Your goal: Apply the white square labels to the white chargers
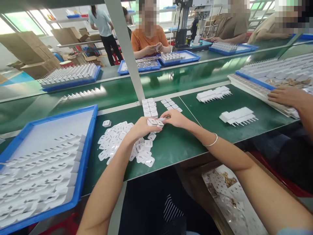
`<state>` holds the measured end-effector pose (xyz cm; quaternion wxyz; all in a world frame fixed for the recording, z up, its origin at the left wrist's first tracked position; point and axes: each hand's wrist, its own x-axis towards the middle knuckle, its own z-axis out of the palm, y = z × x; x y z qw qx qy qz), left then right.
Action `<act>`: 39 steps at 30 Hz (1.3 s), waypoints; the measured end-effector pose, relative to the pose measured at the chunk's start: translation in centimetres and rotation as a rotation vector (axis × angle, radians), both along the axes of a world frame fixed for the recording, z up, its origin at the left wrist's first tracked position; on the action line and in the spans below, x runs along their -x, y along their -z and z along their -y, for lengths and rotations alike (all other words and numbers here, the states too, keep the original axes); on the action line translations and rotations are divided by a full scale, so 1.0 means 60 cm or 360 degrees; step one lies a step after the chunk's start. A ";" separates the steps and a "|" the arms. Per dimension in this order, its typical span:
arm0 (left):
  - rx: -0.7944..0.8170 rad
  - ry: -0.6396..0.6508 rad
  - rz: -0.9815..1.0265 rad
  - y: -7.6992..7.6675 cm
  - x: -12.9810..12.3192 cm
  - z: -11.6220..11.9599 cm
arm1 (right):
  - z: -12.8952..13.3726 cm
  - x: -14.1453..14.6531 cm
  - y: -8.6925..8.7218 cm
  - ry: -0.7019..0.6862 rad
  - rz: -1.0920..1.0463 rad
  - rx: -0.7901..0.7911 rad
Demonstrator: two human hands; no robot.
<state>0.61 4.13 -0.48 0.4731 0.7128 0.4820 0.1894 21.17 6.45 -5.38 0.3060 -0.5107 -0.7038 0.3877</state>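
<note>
head view: stack of small white rounded-square cards in left hand, fingers closed round it, over green table. right hand fingers at stack edge, can't tell if pinching. loose card pile near, blue-rimmed tray further left.

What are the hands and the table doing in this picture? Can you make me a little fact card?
Left hand: holding small white pieces
Right hand: fingertips right by those pieces
Table: green
Loose pile: flat white pieces, jumbled near the left forearm
Neat stacks: white pieces, just beyond the hands
Tray: blue-rimmed, at the left, holding rows of white parts
</note>
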 end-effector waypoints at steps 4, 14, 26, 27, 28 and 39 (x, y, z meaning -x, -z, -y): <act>0.0030 -0.0023 -0.0022 -0.001 0.000 -0.001 | 0.004 0.003 -0.005 -0.0024 0.0080 -0.0029; -0.0067 -0.0085 -0.0028 0.007 -0.003 0.001 | 0.010 0.008 -0.014 -0.0017 0.0247 -0.0088; 0.0100 -0.0024 0.0091 -0.001 0.006 -0.004 | 0.001 0.003 -0.009 0.0010 0.0259 -0.0033; 0.0114 -0.0019 0.0097 -0.001 0.006 -0.004 | 0.001 0.004 -0.009 0.0017 0.0265 -0.0037; 0.0123 -0.0004 0.0099 -0.001 0.005 -0.004 | 0.001 0.005 -0.008 0.0023 0.0271 -0.0042; -0.0067 0.0032 -0.0036 -0.001 -0.008 0.010 | 0.007 -0.005 -0.029 0.0043 0.0401 -0.0133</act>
